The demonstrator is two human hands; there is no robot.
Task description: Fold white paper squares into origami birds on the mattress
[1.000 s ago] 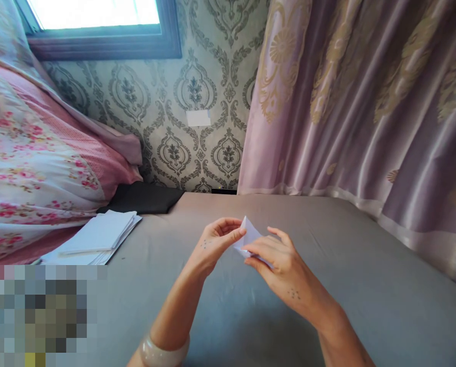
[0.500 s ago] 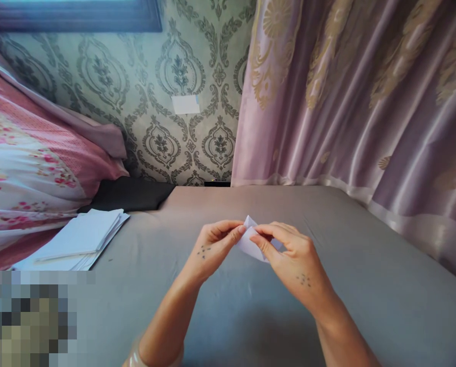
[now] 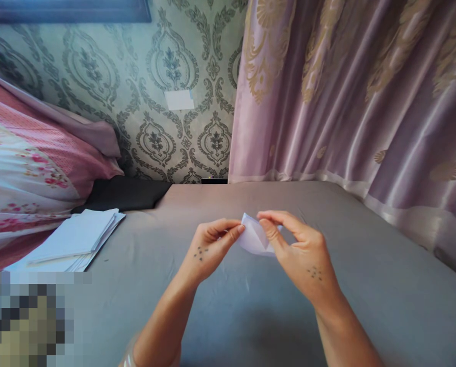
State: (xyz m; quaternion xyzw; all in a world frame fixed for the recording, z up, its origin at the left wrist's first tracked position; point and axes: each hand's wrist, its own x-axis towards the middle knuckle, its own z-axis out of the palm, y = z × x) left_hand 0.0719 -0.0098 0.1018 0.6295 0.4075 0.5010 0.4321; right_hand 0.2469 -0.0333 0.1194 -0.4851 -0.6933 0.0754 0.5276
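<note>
Between my two hands, above the grey sheet, is a small piece of folded white paper [image 3: 254, 237]. A raised fold and a slanting crease show on its near face. My left hand [image 3: 217, 245] pinches its left corner between thumb and fingers. At the opposite side, my right hand [image 3: 295, 242] has thumb and index finger closed together on the upper right edge. The fingers of the right hand hide part of the paper there.
A stack of white paper sheets [image 3: 73, 237] lies at the left, beside a dark flat cushion or cloth [image 3: 126, 193]. Grey sheet [image 3: 167, 285] covers the surface. Floral fabric [image 3: 32, 168] hangs at left, a purple curtain [image 3: 327, 102] at right. A pixelated patch hides the lower left corner.
My right hand has moved right, away from my left hand, drawing at the paper. More of its folded face shows. The view has shifted slightly.
</note>
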